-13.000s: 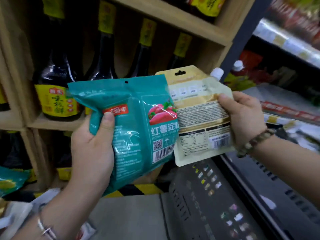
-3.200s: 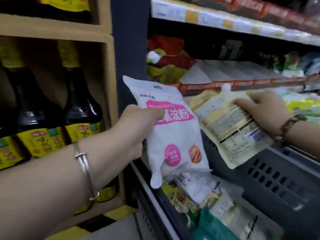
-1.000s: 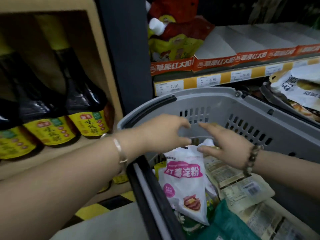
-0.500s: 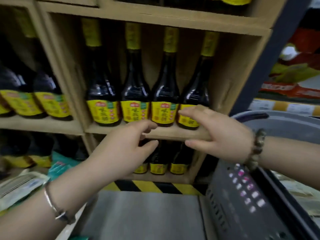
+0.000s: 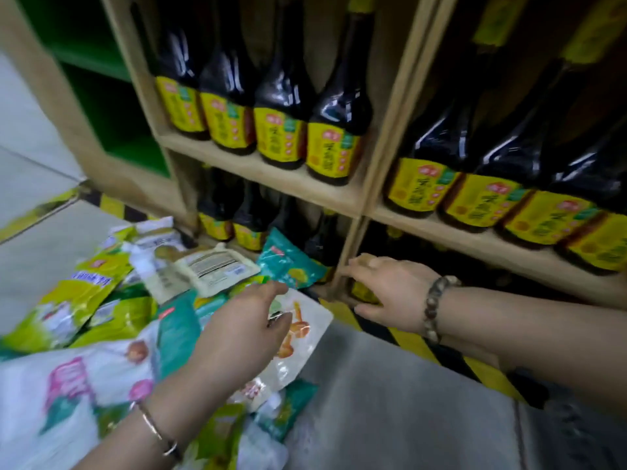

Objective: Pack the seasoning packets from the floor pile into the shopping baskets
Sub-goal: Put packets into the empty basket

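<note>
A pile of seasoning packets [image 5: 101, 310] lies on the floor at the lower left: green, teal, white and cream ones. My left hand [image 5: 241, 330] hovers over the pile with relaxed fingers, above a white packet with orange print [image 5: 305, 330], and holds nothing. My right hand [image 5: 390, 293] reaches out empty toward the foot of the shelf post, fingers loosely spread. A teal packet [image 5: 288, 262] leans against the bottom shelf. A cream packet [image 5: 217, 266] lies label-up on top of the pile. The picture is blurred by motion.
A wooden shelf unit [image 5: 353, 198] full of dark sauce bottles with yellow labels [image 5: 332, 144] stands right behind the pile. Yellow-and-black hazard tape [image 5: 407, 340] runs along the floor at its base. Grey floor [image 5: 390, 401] spreads at the lower right. No basket is clearly visible.
The view has swung down and left from the shelf and basket to the floor pile. Both hands, empty, have dropped toward the packets; the basket has left the view.
</note>
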A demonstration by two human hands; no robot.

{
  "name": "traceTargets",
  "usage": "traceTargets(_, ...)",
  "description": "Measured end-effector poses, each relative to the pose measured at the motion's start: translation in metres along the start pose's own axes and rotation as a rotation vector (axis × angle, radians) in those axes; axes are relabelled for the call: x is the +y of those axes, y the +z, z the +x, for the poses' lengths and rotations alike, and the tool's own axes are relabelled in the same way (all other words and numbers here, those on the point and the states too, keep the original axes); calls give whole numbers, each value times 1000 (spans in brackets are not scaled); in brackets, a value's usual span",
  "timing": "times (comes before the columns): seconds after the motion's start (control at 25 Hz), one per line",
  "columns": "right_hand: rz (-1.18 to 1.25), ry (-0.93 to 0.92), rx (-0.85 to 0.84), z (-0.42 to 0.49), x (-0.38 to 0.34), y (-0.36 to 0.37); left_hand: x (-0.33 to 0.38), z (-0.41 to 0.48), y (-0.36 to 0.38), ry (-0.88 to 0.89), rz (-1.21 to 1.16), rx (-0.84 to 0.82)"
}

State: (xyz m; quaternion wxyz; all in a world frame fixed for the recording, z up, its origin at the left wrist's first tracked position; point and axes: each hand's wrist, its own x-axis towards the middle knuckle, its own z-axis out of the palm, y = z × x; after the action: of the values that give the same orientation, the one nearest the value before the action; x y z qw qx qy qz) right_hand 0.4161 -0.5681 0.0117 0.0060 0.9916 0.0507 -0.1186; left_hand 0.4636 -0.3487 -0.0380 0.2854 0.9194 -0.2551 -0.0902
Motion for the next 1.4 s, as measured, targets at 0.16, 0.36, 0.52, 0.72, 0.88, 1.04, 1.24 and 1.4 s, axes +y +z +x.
traceTargets(0.16, 1, -118, -107, 39, -30, 42, -47, -16, 9, -147, 50, -3)
traceTargets(0.36, 126, 4, -129, 109, -37, 105, -81, -26, 16, -278, 47, 8)
traceTargets(0.52, 515, 340, -132, 151, -31, 152, -93, -20, 20, -395, -82, 20)
traceTargets(0.72, 652, 505, -318, 174, -18, 174, -92, -30, 46, -476, -273, 34)
traceTargets(0.88, 1079, 476, -355, 157, -23, 165, -87, -41, 61, -514, -450, 87)
traceTargets(1.04, 1264, 434, -274, 113, 5, 111, -85, -52, 58, -551, -683, 245)
traceTargets(1.24, 1701, 352, -16, 79, 22, 57, -91, -59, 61, -754, -1105, 460)
traceTargets(1.4, 1974, 300, 37, 86, -36, 78, -88, -59, 70, -824, -1425, 386)
